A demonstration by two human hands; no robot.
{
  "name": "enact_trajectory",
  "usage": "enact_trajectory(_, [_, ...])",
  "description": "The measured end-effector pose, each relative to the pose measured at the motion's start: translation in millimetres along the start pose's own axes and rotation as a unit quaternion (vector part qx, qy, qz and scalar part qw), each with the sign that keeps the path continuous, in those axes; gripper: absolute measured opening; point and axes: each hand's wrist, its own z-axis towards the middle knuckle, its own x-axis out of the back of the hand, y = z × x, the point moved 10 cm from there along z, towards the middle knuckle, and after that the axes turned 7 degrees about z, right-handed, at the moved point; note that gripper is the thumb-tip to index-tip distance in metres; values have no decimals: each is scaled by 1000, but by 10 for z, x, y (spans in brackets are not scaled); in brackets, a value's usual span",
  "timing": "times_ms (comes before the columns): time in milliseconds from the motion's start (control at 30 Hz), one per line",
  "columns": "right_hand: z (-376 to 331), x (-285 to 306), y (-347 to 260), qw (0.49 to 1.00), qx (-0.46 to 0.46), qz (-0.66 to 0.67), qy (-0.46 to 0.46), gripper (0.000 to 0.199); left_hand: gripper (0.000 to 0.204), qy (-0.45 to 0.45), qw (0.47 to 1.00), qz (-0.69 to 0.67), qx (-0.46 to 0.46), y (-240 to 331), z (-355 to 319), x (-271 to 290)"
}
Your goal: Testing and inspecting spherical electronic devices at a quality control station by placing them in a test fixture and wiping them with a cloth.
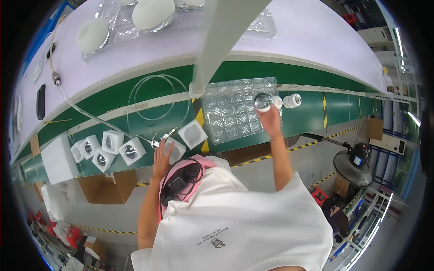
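Note:
Above the right part of a clear plastic compartment tray (pixel 231 110), my right hand (pixel 270 119) is closed around a shiny silver ball-shaped part (pixel 262 102) with a white collar. Beside it stands a stack of white rings (pixel 292 100). My left hand (pixel 162 158) has its fingers stretched out on a white foam block (pixel 176 151), just below a metal air gun (pixel 156 142) on a clear hose. Another white block (pixel 193 134) with a round recess sits to its right. Further left are several white blocks (pixel 132 152) with dark round hollows or parts inside.
A white foam slab (pixel 59 159) stands at the bench's left end. White-domed parts (pixel 153 14) rest on clear trays on the far white table (pixel 298 40). A pale post (pixel 221 40) rises ahead of me. An open cardboard box (pixel 108 187) and a fan (pixel 353 165) flank me.

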Motion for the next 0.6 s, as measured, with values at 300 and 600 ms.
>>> enact_trajectory(300, [-1098, -1692, 342, 859, -134, 457, -188, 52, 95, -38, 992, -73, 94, -51, -190, 681])
enact_trajectory(600, [-1576, -2106, 478, 814, -207, 510, -186, 55, 95, 98, 972, -150, 149, -77, -71, 1502])
